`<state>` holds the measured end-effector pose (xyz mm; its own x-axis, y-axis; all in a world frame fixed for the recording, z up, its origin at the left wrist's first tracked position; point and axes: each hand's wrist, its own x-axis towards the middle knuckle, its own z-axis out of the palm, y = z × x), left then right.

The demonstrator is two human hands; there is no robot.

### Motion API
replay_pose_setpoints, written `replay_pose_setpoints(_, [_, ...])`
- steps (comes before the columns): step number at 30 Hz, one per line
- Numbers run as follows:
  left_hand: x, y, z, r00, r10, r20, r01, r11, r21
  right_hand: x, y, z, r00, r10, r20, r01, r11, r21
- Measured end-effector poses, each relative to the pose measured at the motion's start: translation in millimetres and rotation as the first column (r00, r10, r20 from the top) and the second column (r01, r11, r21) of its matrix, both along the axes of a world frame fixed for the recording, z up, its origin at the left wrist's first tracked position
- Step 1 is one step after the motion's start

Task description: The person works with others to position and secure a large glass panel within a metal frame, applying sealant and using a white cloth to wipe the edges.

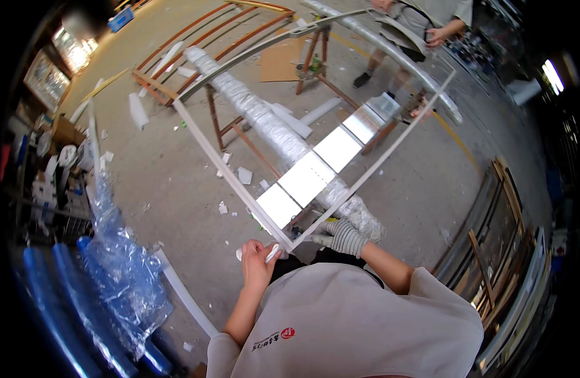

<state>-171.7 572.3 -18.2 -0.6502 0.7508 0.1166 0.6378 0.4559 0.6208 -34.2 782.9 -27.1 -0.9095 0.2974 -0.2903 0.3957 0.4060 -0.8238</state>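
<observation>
A large white rectangular frame (208, 151) lies across trestles, its near corner pointing at me. My left hand (257, 258), bare, is closed around a small white object (272, 253) right at that corner. My right hand (341, 236) wears a grey knit glove and rests on the frame's right rail just beside the corner. Under the frame lie a long plastic-wrapped bundle (271, 126) and a strip of shiny rectangular panels (315, 170). At the far end another person (422, 25) holds the frame's opposite side.
Wooden trestles (230, 129) carry the frame. Crumpled clear plastic film (123, 264) piles at my left beside blue tubes (44, 302). White scraps litter the concrete floor. Frames and glass sheets (510, 227) lean at the right; brown curved rails (195, 44) lie at the back.
</observation>
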Motion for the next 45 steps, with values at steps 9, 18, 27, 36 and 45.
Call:
replay_pose_setpoints(9, [142.7, -98.9, -12.4, 0.648, 0.752, 0.121, -0.549, 0.571, -0.611, -15.8, -26.8, -23.3, 0.908, 0.415, -0.058, -0.417, 0.883, -0.216])
replay_pose_setpoints(18, [347.5, -137.2, -24.0, 0.252, 0.936, 0.245, -0.741, 0.35, -0.573, 23.7, -144.9, -46.7, 0.56, 0.828, -0.007, -0.754, 0.506, -0.418])
replay_pose_setpoints(27, [448.3, -244.6, -57.6, -0.201, 0.939, 0.279, -0.929, -0.092, -0.359, 72.4, -335.4, -54.0, 0.091, 0.993, 0.078, -0.915, 0.114, -0.386])
replay_pose_setpoints(36, [584.8, -412.4, -48.7, -0.611, 0.772, 0.175, -0.772, -0.532, -0.347, 150.9, -567.5, -15.4, -0.314, 0.948, 0.06, -0.946, -0.306, -0.111])
replay_pose_setpoints(45, [562.7, -544.2, -76.1, -0.427, 0.844, 0.325, -0.903, -0.419, -0.099, 140.6, -695.8, -36.7, -0.35, 0.911, 0.219, -0.933, -0.317, -0.173])
